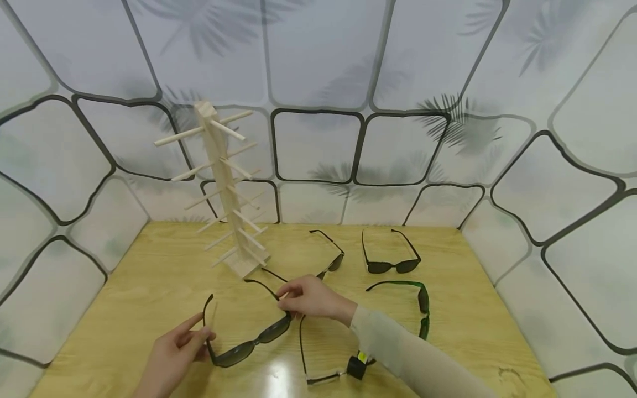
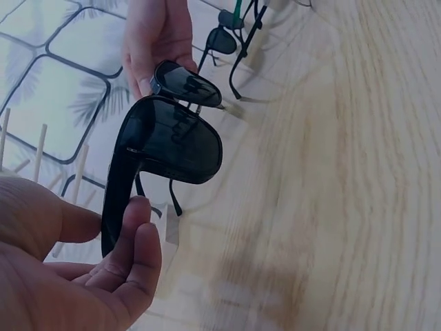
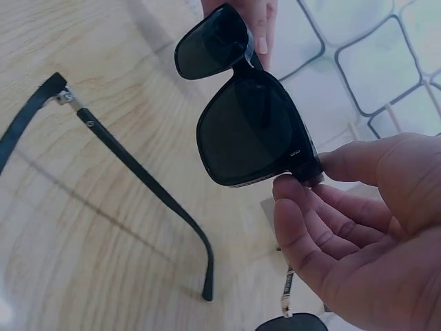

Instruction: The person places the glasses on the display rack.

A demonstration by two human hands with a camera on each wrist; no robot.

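A pair of black sunglasses (image 1: 272, 330) with dark lenses is held between both hands, its temples spread and pointing toward the back. My left hand (image 1: 175, 354) pinches the left temple near its hinge, thumb on one side and fingers on the other. At the opposite hinge, my right hand (image 1: 312, 298) pinches the other temple between thumb and fingertips. In the left wrist view the lenses (image 2: 176, 141) stand just beyond the left fingers. The right wrist view shows the frame corner (image 3: 303, 165) between the right thumb and fingers.
A wooden peg rack (image 1: 224, 182) stands at the back left. Other sunglasses lie around: a black pair (image 1: 393, 266) at the back right, a green-framed pair (image 1: 423, 309) beside the right forearm, one (image 1: 336, 262) behind the right hand, and glasses with a black tag (image 1: 356, 367) in front.
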